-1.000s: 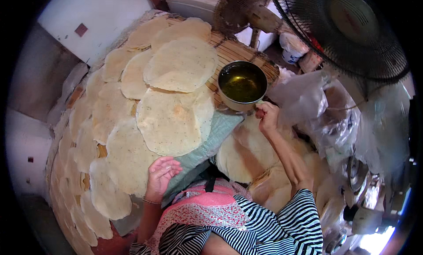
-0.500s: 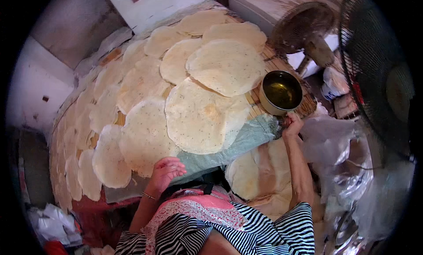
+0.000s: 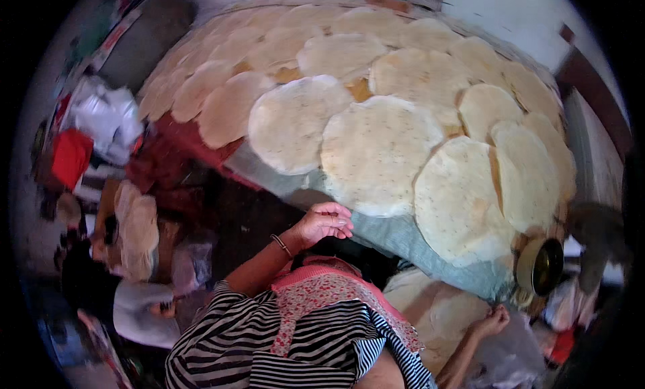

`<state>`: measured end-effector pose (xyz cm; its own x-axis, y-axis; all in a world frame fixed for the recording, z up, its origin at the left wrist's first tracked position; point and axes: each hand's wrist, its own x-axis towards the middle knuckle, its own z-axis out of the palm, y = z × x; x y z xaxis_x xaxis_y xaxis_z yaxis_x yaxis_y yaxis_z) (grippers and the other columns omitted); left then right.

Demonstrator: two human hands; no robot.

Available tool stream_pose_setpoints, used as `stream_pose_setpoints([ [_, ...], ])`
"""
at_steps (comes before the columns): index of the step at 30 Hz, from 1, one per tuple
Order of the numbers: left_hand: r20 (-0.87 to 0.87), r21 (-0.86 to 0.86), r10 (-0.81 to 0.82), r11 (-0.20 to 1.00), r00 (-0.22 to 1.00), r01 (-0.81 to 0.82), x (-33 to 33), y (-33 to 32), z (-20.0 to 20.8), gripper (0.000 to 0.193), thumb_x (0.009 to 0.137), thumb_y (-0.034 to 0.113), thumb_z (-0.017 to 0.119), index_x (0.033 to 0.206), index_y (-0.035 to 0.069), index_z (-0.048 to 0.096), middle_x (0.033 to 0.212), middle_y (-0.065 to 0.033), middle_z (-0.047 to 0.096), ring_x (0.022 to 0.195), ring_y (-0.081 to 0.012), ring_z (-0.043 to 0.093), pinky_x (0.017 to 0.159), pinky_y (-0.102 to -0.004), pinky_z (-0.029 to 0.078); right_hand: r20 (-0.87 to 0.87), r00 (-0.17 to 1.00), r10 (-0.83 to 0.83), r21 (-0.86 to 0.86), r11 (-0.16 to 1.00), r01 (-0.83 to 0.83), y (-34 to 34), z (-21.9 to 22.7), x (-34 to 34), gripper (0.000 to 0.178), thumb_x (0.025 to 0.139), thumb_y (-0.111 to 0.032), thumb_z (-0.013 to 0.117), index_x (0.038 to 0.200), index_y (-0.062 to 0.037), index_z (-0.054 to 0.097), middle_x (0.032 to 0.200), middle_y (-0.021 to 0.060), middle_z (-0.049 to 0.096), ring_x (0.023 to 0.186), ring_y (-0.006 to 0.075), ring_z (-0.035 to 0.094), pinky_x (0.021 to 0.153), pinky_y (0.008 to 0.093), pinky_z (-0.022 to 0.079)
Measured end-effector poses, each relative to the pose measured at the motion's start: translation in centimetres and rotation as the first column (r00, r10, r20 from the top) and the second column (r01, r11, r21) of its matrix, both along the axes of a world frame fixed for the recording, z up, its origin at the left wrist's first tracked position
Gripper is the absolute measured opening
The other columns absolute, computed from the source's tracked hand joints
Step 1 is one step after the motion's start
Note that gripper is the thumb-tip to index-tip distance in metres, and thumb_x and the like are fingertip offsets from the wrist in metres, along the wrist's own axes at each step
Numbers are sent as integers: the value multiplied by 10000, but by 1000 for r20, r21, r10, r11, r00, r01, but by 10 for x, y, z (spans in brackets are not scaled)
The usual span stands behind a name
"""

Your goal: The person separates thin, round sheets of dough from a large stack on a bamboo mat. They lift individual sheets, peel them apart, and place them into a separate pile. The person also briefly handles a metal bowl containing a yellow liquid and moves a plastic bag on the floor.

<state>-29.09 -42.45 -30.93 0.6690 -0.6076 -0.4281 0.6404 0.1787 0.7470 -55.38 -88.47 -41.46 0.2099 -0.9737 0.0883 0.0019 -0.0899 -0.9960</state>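
Observation:
Large pale round flatbread sheets (image 3: 379, 157), dotted with dark specks, lie overlapping on the table. My left hand (image 3: 322, 224), with a bracelet at the wrist, hovers by the near edge below them; its fingers are loosely bent and partly apart, holding nothing. At the lower right is my right hand (image 3: 496, 320), fingers curled and blurred; whether anything is in them is hidden. A light-coloured pot (image 3: 527, 265) with dark liquid inside stands just beyond it at the table's right corner. Between hand and pot there appears to be a gap.
A grey-green cloth (image 3: 443, 254) covers the table's near edge. More pale sheets (image 3: 437, 301) lie lower down beside my apron. On the left are a stack of sheets (image 3: 138, 234), white plastic bags (image 3: 104, 120) and a red item (image 3: 70, 157). A fan (image 3: 598, 234) stands at right.
My view has swung left, so the table and pot appear farther right. My right hand, earlier at the pot's handle, now shows apart from it. The left hand stays loosely bent.

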Motion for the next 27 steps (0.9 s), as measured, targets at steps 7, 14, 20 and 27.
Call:
stream_pose_setpoints([
  [7, -74, 176, 233, 960, 970, -217, -39, 104, -37, 181, 763, 100, 540, 913, 1, 521, 812, -117, 586, 712, -191, 593, 632, -262, 487, -17, 666, 746, -133, 658, -741, 225, 67, 156, 149, 747, 22, 449, 885, -17, 487, 966, 120, 512, 891, 187, 482, 799, 294, 372],
  [14, -18, 423, 431, 821, 902, -384, -127, 236, -122, 199, 715, 97, 606, 881, 13, 535, 721, -61, 569, 633, -139, 561, 556, -239, 464, -401, 271, 875, -302, 153, -941, 333, 95, 240, 280, 775, 10, 417, 1052, 15, 456, 1179, 157, 421, 1119, 251, 386, 928, 344, 299],
  [20, 150, 751, 328, 576, 933, -323, -205, 302, -186, 247, 637, 247, 645, 699, 12, 602, 676, -90, 597, 589, -163, 563, 538, -310, 448, -143, 60, 988, -19, 57, -998, 402, 44, 217, 227, 749, 77, 421, 950, 26, 513, 1074, 142, 488, 1028, 244, 447, 889, 337, 334],
  [27, 140, 776, 315, 554, 939, -301, -256, 306, -210, 298, 686, 316, 593, 791, 37, 613, 722, -108, 601, 674, -218, 568, 611, -321, 443, -65, -302, 951, 210, -283, -936, 442, -8, 216, 75, 756, -17, 510, 792, 19, 565, 738, 81, 586, 679, 151, 550, 652, 269, 444],
])
